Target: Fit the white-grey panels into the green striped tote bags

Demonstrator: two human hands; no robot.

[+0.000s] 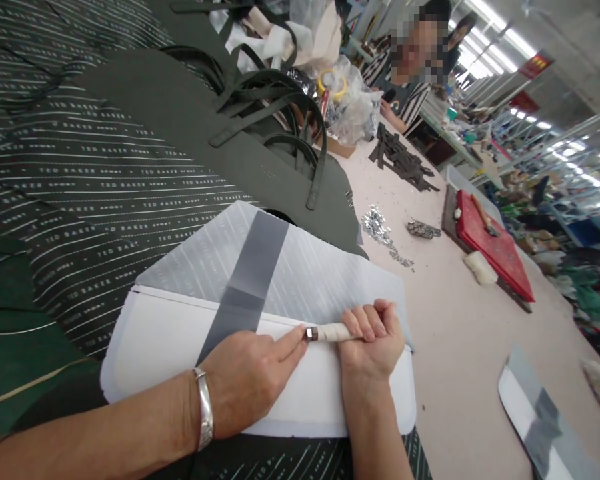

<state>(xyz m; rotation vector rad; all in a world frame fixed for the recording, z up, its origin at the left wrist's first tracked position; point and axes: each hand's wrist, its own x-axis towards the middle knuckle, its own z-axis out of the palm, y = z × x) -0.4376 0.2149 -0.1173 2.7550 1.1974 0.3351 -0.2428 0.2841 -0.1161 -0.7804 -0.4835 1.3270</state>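
Observation:
A bag panel lies in front of me, with a white board (pixel 160 347), a grey printed lining (pixel 300 267) and a dark grey strip (pixel 253 267) crossing both. My right hand (pixel 373 337) is wrapped round the pale, tape-wound handle of a hand tool (pixel 330 332). The tool's metal end points left, and its tip is hidden. Against that end are the fingertips of my left hand (pixel 255 373), its fingers closed together low over the board. What they pinch, if anything, is hidden. A silver bracelet (pixel 205 408) circles the left wrist.
Dark bag pieces with handles (pixel 275 160) lie behind the panel. On the pink table (pixel 460 360) are small metal parts (pixel 380 223), dark strips (pixel 403 160), a red board (pixel 495 243) with a hammer (pixel 485 213), and another panel (pixel 535 413). A person (pixel 405 93) is beyond.

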